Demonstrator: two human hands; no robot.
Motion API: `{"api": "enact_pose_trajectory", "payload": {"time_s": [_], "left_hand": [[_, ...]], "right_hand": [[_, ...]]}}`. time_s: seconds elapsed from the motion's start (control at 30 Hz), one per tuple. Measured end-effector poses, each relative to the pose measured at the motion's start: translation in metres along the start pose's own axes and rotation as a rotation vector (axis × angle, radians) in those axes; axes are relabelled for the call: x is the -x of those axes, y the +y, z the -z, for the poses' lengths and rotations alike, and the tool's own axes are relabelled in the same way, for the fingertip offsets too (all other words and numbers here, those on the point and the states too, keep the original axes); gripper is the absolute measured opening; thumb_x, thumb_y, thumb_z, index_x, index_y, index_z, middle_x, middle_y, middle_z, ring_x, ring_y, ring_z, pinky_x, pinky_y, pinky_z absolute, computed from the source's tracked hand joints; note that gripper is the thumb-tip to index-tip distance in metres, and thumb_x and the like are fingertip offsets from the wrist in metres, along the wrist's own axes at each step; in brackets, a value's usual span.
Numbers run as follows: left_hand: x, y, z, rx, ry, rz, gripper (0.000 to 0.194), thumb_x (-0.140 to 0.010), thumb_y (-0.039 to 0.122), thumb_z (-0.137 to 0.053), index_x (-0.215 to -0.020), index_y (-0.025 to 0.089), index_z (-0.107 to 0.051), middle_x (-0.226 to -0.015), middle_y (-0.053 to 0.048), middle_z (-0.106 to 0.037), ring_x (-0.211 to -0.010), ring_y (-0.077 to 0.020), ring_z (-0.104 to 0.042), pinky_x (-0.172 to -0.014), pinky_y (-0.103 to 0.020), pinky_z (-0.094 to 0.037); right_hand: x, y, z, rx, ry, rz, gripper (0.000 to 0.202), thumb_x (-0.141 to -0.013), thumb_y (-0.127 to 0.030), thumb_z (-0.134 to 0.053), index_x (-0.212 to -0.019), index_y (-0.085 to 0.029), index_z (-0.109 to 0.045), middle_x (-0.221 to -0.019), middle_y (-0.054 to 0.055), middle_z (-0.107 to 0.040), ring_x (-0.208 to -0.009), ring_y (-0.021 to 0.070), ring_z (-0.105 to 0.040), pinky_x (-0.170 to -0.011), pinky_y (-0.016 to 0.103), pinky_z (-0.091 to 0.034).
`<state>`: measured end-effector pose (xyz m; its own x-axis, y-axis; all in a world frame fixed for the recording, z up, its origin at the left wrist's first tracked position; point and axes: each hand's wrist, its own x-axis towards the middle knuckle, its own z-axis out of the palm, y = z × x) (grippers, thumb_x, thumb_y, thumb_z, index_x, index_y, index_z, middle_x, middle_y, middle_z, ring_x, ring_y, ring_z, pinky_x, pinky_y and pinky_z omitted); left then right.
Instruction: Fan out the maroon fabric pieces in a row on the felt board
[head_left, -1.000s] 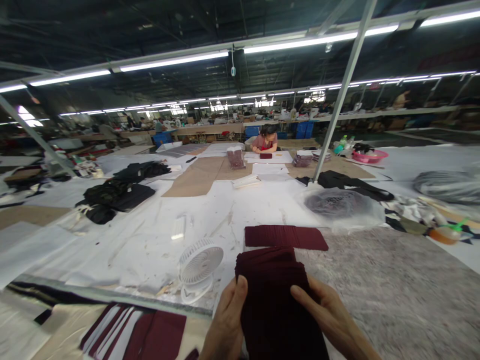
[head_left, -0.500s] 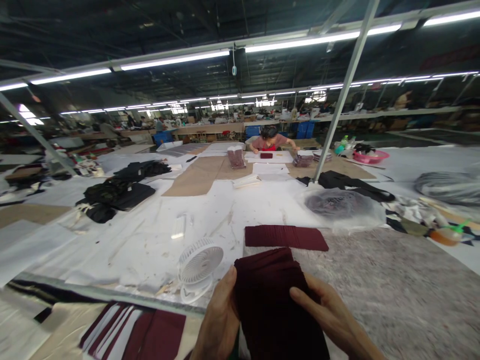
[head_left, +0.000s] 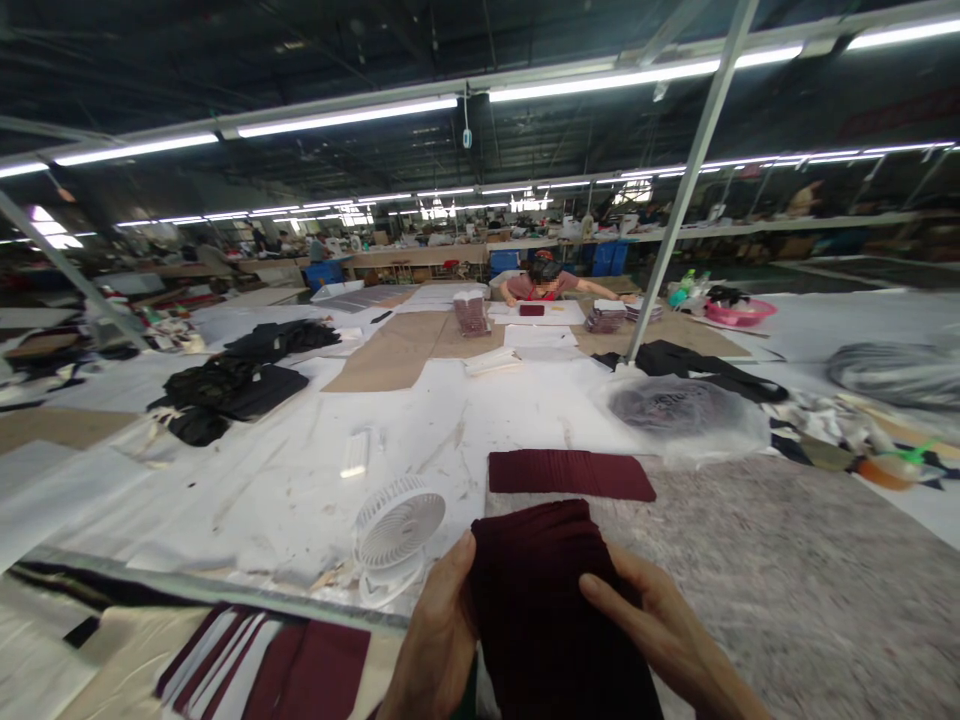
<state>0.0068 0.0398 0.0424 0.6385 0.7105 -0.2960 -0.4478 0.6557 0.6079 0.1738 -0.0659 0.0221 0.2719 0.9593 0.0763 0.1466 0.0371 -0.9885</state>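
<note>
Between my two hands is a folded dark maroon fabric piece (head_left: pixel 551 610), held up in front of me at the table edge. My left hand (head_left: pixel 439 625) grips its left side, thumb near the top corner. On the right side, my right hand (head_left: pixel 649 620) holds it with the thumb lying on the front and the other fingers behind. The lower end runs out of view. Just beyond it, a flat maroon fabric strip (head_left: pixel 570 474) lies on the table. A white fan (head_left: pixel 401 530) stands left of my left hand.
Maroon and white folded pieces (head_left: pixel 300 665) lie at lower left. Dark garments (head_left: pixel 225 385) are heaped on the left, and a clear plastic bag (head_left: pixel 682 410) rests at right beside a slanted metal post (head_left: pixel 686 190). Across the table a person (head_left: pixel 544 275) leans over stacked fabric.
The co-worker across the table has stretched an arm out towards the stacks on the right and lowered their head. My hands and the held fabric have barely moved.
</note>
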Motion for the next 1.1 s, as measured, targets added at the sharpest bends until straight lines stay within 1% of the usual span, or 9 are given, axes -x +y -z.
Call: {"api": "enact_pose_trajectory", "payload": {"time_s": [0.17, 0.23, 0.33, 0.5, 0.63, 0.7, 0.8, 0.87, 1.1], "left_hand": [[0.001, -0.003, 0.008, -0.056, -0.177, 0.005, 0.041, -0.087, 0.048, -0.047, -0.109, 0.021, -0.067, -0.119, -0.006, -0.067, -0.127, -0.0264, -0.047, -0.113, -0.040, -0.030], [0.002, -0.006, 0.013, -0.119, -0.274, -0.057, 0.045, -0.080, 0.051, -0.057, -0.113, 0.022, -0.065, -0.123, -0.007, -0.065, -0.127, -0.0285, -0.046, -0.112, -0.041, -0.030], [0.002, -0.014, 0.020, -0.215, -0.347, -0.116, 0.055, -0.066, 0.039, -0.076, -0.117, 0.023, -0.062, -0.123, -0.008, -0.065, -0.123, -0.0309, -0.051, -0.109, -0.042, -0.033], [0.003, -0.025, 0.023, -0.295, -0.227, -0.078, 0.050, -0.069, 0.027, -0.075, -0.117, 0.023, -0.062, -0.114, -0.009, -0.070, -0.108, -0.0290, -0.062, -0.099, -0.043, -0.044], [0.005, -0.025, 0.018, -0.258, -0.104, -0.042, 0.052, -0.073, 0.026, -0.070, -0.123, 0.023, -0.057, -0.111, -0.009, -0.071, -0.111, -0.0283, -0.060, -0.100, -0.044, -0.043], [0.007, -0.023, 0.016, -0.270, -0.083, -0.047, 0.054, -0.073, 0.027, -0.070, -0.124, 0.023, -0.056, -0.112, -0.009, -0.070, -0.113, -0.0288, -0.058, -0.100, -0.044, -0.043], [0.008, -0.018, 0.014, -0.325, -0.095, -0.033, 0.053, -0.073, 0.028, -0.070, -0.124, 0.022, -0.057, -0.113, -0.010, -0.069, -0.115, -0.0298, -0.056, -0.100, -0.044, -0.043], [0.008, -0.017, 0.014, -0.381, -0.124, -0.004, 0.050, -0.073, 0.029, -0.070, -0.121, 0.022, -0.060, -0.114, -0.009, -0.069, -0.115, -0.0304, -0.056, -0.098, -0.044, -0.044], [0.009, -0.016, 0.017, -0.473, -0.234, 0.088, 0.042, -0.074, 0.034, -0.068, -0.114, 0.021, -0.064, -0.107, -0.009, -0.072, -0.103, -0.0289, -0.063, -0.094, -0.043, -0.046]], "right_hand": [[0.000, 0.004, -0.001, -0.046, 0.028, -0.045, 0.030, -0.089, -0.039, -0.055, -0.115, -0.026, -0.065, -0.116, 0.003, -0.067, -0.106, 0.0257, -0.061, -0.096, 0.038, -0.045], [0.000, 0.004, -0.002, -0.061, 0.042, -0.061, 0.031, -0.089, -0.039, -0.056, -0.114, -0.026, -0.066, -0.115, 0.004, -0.068, -0.106, 0.0261, -0.061, -0.097, 0.039, -0.045], [0.000, 0.001, -0.003, -0.075, 0.048, -0.066, 0.031, -0.088, -0.040, -0.057, -0.114, -0.025, -0.066, -0.113, 0.004, -0.068, -0.106, 0.0263, -0.061, -0.097, 0.040, -0.045], [0.001, 0.001, -0.005, -0.065, 0.047, -0.065, 0.031, -0.088, -0.040, -0.056, -0.113, -0.025, -0.066, -0.111, 0.005, -0.069, -0.104, 0.0262, -0.062, -0.094, 0.041, -0.047], [0.000, 0.008, -0.006, -0.045, 0.042, -0.049, 0.029, -0.089, -0.041, -0.055, -0.110, -0.024, -0.066, -0.107, 0.007, -0.069, -0.099, 0.0255, -0.063, -0.091, 0.041, -0.050], [-0.001, 0.011, -0.005, 0.004, 0.117, 0.029, 0.029, -0.087, -0.041, -0.057, -0.111, -0.025, -0.062, -0.117, 0.008, -0.063, -0.105, 0.0261, -0.061, -0.089, 0.040, -0.051], [-0.003, 0.009, -0.002, 0.219, 0.292, 0.257, 0.031, -0.082, -0.038, -0.064, -0.112, -0.030, -0.058, -0.136, 0.007, -0.046, -0.124, 0.0287, -0.045, -0.099, 0.046, -0.042], [-0.004, 0.004, -0.002, 0.372, 0.281, 0.367, 0.029, -0.081, -0.034, -0.066, -0.109, -0.033, -0.058, -0.142, 0.005, -0.038, -0.130, 0.0295, -0.036, -0.105, 0.051, -0.034], [-0.015, -0.014, -0.005, 0.411, 0.117, 0.286, 0.024, -0.076, -0.026, -0.071, -0.098, -0.027, -0.060, -0.138, 0.007, -0.041, -0.128, 0.0292, -0.037, -0.106, 0.052, -0.031]]}}
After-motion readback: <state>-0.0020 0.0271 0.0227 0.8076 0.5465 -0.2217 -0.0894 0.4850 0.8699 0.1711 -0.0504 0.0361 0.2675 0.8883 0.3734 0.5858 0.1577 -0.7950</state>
